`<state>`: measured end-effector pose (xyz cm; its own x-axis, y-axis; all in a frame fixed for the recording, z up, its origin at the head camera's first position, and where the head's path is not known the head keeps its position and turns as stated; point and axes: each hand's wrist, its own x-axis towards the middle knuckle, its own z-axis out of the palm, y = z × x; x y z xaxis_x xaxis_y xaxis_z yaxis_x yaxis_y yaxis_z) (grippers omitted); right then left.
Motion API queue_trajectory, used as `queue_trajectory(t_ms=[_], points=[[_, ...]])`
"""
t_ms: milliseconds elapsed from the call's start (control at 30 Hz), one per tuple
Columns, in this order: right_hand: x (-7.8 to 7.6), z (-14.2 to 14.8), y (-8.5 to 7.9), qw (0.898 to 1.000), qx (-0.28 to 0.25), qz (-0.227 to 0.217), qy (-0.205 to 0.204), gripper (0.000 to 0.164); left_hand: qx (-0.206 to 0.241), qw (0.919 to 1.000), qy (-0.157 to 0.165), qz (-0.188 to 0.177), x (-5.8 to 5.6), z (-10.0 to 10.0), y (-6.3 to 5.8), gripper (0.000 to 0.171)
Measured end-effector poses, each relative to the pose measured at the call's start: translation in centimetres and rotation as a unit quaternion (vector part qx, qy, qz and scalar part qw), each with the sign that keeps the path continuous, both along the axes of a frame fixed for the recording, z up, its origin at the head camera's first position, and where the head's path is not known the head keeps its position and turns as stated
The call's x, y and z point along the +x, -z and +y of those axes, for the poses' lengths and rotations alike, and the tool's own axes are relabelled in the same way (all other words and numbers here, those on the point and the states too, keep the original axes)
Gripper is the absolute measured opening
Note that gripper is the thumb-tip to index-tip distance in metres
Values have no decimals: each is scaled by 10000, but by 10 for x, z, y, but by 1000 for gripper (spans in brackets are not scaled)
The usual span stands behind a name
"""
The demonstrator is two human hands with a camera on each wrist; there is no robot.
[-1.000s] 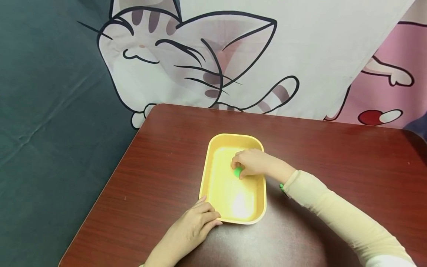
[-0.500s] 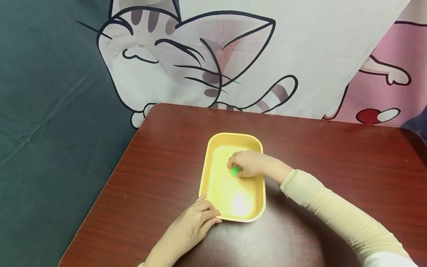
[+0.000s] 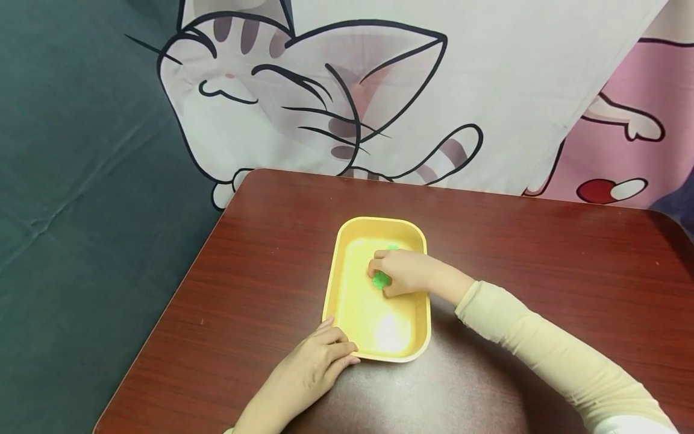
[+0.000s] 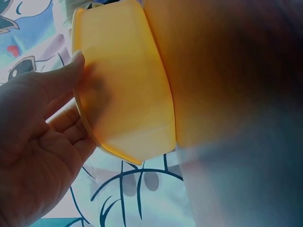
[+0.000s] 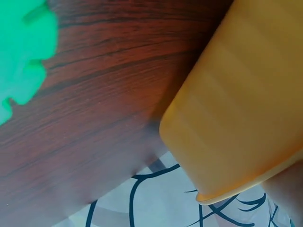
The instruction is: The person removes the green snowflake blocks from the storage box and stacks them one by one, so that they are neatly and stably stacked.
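Observation:
A yellow rectangular tray lies on the table, with both hands at it. At its near left corner my left hand holds the rim; in the left wrist view the thumb lies at the rim and the fingertips pass behind it. My right hand reaches over the tray's right side. Its thumb and curled fingers pinch a small green lump low in the tray. Another bit of green shows just beyond that hand, mostly hidden. The right wrist view catches only the tray's outer wall, not the fingers.
The dark red-brown table runs up to a white cloth with a cartoon cat. A dark green cloth hangs at left. A green scalloped piece sits close to the right wrist camera.
My right hand has shifted slightly left and nearer with the green lump. A second bit of green has come into sight beyond it. The left hand stays on the tray's corner.

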<state>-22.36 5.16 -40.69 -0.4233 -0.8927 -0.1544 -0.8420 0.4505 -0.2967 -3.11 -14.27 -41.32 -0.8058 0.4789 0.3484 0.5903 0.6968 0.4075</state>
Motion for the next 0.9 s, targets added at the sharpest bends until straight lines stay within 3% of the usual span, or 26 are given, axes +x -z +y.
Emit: queue_trajectory(t_ms=[233,467,667,900], points=[[2,0,-1,9993,-2,366,-38,31,27,9999,49,153,-1,0,0,7],[1,0,0,9988,-5,458,-185,30,60,10000,18,29,-1,1,0,8],[2,7,-7,9971,-657,327,-214,25,99,9999,92,49,0,2,1,6],[9,25,-29,9858,-1513,684,-243,23,161,9996,73,206,-1,2,1,6]])
